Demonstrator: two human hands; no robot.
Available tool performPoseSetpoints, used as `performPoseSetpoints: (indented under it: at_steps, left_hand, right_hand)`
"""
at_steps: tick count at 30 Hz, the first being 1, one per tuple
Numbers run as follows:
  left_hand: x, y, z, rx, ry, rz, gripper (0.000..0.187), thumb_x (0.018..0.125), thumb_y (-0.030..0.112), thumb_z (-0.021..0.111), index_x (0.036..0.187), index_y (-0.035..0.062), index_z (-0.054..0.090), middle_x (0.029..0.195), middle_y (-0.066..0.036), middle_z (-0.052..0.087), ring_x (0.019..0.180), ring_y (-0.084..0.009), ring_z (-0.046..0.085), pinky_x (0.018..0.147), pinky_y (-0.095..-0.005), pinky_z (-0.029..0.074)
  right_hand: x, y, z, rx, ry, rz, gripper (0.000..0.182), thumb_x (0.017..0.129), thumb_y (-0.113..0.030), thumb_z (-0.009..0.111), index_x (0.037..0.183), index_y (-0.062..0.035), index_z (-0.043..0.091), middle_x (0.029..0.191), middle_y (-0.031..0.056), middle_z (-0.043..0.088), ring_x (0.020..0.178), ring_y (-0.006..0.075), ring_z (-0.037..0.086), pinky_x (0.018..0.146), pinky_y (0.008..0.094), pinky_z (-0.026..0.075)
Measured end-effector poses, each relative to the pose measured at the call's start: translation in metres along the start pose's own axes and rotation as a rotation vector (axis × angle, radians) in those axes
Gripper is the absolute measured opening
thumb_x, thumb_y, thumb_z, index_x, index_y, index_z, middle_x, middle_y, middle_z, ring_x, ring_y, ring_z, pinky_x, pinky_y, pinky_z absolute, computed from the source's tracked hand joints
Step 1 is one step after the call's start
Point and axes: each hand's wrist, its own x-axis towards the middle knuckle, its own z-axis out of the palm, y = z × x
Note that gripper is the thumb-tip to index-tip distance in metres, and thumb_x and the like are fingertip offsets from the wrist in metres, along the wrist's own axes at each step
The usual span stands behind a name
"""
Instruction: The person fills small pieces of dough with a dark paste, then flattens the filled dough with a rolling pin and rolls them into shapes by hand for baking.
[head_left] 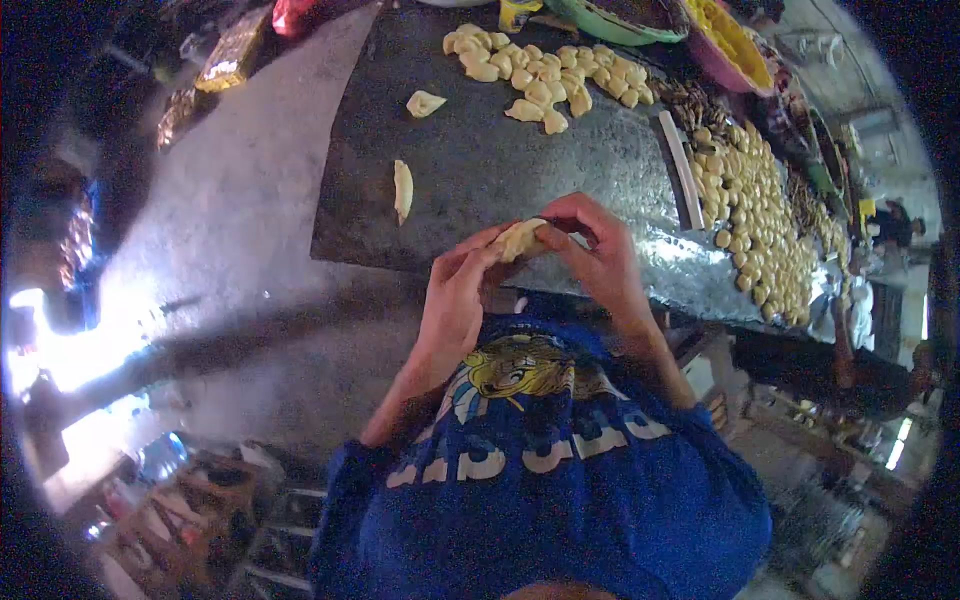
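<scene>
Between my fingers is a piece of pale dough [521, 241], held just above the near edge of the dark work table [480, 170]. My left hand [458, 292] grips its left end, and my right hand [597, 250] pinches the right end. A long folded dough piece [403, 191] lies by itself on the table, ahead and to the left. Beyond it rests another single dough piece [425, 103]. A loose pile of dough lumps [545, 75] spreads over the far side of the table. What is inside the held dough, if anything, is hidden by my fingers.
Many small dough balls [760, 215] cover the table's right part, with a pale stick [681, 170] beside them. Far back stand a green basin [625, 25] and a pink basin with yellow filling [735, 45]. A person's arm [845, 325] reaches in at far right.
</scene>
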Motion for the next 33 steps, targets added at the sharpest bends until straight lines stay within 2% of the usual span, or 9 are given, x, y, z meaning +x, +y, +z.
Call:
performPoseSetpoints:
  at_steps: [5, 11, 14, 17, 20, 23, 26, 29, 33]
  left_hand:
    - [0.007, -0.003, 0.005, -0.058, 0.044, -0.038, 0.028, 0.094, 0.009, 0.053, 0.114, -0.0068, 0.063, 0.115, -0.012, 0.064, 0.105, -0.0196, 0.061, 0.092, -0.0323, 0.049]
    - [0.031, -0.026, -0.007, -0.069, 0.076, -0.104, 0.017, 0.092, 0.009, 0.057, 0.102, -0.0026, 0.065, 0.103, -0.012, 0.067, 0.096, -0.0197, 0.064, 0.087, -0.0337, 0.052]
    - [0.035, -0.020, 0.010, 0.016, 0.077, -0.169, 0.016, 0.093, 0.011, 0.057, 0.099, -0.0015, 0.065, 0.098, -0.011, 0.067, 0.091, -0.0193, 0.065, 0.086, -0.0332, 0.052]
    - [0.045, -0.034, 0.006, 0.036, 0.059, -0.180, 0.019, 0.093, 0.013, 0.057, 0.101, -0.0015, 0.065, 0.099, -0.011, 0.067, 0.089, -0.0204, 0.066, 0.084, -0.0338, 0.054]
    - [0.042, -0.029, 0.026, -0.080, 0.072, -0.227, 0.021, 0.094, 0.015, 0.055, 0.103, -0.0012, 0.064, 0.100, -0.011, 0.067, 0.091, -0.0220, 0.066, 0.083, -0.0358, 0.055]
    - [0.051, -0.032, 0.025, 0.078, 0.097, -0.289, 0.021, 0.095, 0.014, 0.054, 0.104, -0.0014, 0.063, 0.102, -0.013, 0.067, 0.094, -0.0247, 0.067, 0.085, -0.0395, 0.056]
    - [0.054, -0.035, 0.029, -0.034, 0.227, -0.337, 0.020, 0.095, 0.013, 0.053, 0.105, -0.0009, 0.063, 0.103, -0.013, 0.067, 0.095, -0.0254, 0.067, 0.087, -0.0410, 0.056]
    - [0.057, -0.044, 0.025, -0.143, 0.167, -0.305, 0.018, 0.095, 0.012, 0.053, 0.105, 0.0002, 0.062, 0.102, -0.013, 0.066, 0.093, -0.0245, 0.067, 0.085, -0.0394, 0.056]
    - [0.055, -0.047, 0.039, -0.165, 0.164, -0.190, 0.016, 0.095, 0.010, 0.053, 0.106, 0.0001, 0.060, 0.105, -0.012, 0.065, 0.096, -0.0225, 0.065, 0.086, -0.0363, 0.054]
  right_hand:
    - [0.004, 0.003, -0.008, 0.041, 0.032, -0.142, 0.015, 0.084, -0.003, 0.069, 0.097, 0.0011, 0.066, 0.102, 0.0091, 0.060, 0.097, 0.0189, 0.060, 0.085, 0.0284, 0.048]
    - [0.004, 0.013, -0.022, 0.109, 0.034, -0.165, 0.019, 0.082, -0.007, 0.071, 0.099, 0.0011, 0.065, 0.102, 0.0100, 0.061, 0.097, 0.0192, 0.059, 0.081, 0.0301, 0.048]
    - [0.007, 0.005, -0.036, 0.100, -0.035, -0.168, 0.020, 0.080, -0.006, 0.072, 0.098, -0.0011, 0.065, 0.099, 0.0100, 0.061, 0.095, 0.0225, 0.060, 0.080, 0.0327, 0.049]
    - [0.010, 0.015, -0.042, -0.113, -0.016, -0.304, 0.020, 0.079, -0.012, 0.072, 0.097, -0.0060, 0.066, 0.095, 0.0086, 0.062, 0.088, 0.0265, 0.062, 0.080, 0.0367, 0.051]
    - [0.012, 0.024, -0.050, -0.268, 0.054, -0.447, 0.022, 0.074, -0.013, 0.076, 0.095, -0.0099, 0.067, 0.096, 0.0071, 0.061, 0.091, 0.0288, 0.060, 0.081, 0.0394, 0.050]
    - [0.005, 0.028, -0.052, -0.291, 0.069, -0.609, 0.024, 0.071, -0.015, 0.078, 0.093, -0.0130, 0.068, 0.098, 0.0054, 0.062, 0.095, 0.0297, 0.059, 0.082, 0.0408, 0.049]
    - [-0.005, 0.042, -0.056, -0.271, 0.072, -0.626, 0.024, 0.069, -0.009, 0.079, 0.091, -0.0105, 0.068, 0.096, 0.0048, 0.060, 0.090, 0.0276, 0.058, 0.079, 0.0393, 0.048]
    - [-0.008, 0.050, -0.059, -0.174, 0.104, -0.527, 0.024, 0.071, -0.009, 0.078, 0.092, -0.0085, 0.068, 0.097, 0.0065, 0.059, 0.090, 0.0269, 0.058, 0.080, 0.0386, 0.047]
    - [-0.006, 0.039, -0.060, -0.103, 0.169, -0.243, 0.025, 0.074, -0.011, 0.078, 0.094, -0.0053, 0.064, 0.097, 0.0087, 0.059, 0.088, 0.0241, 0.059, 0.077, 0.0350, 0.048]
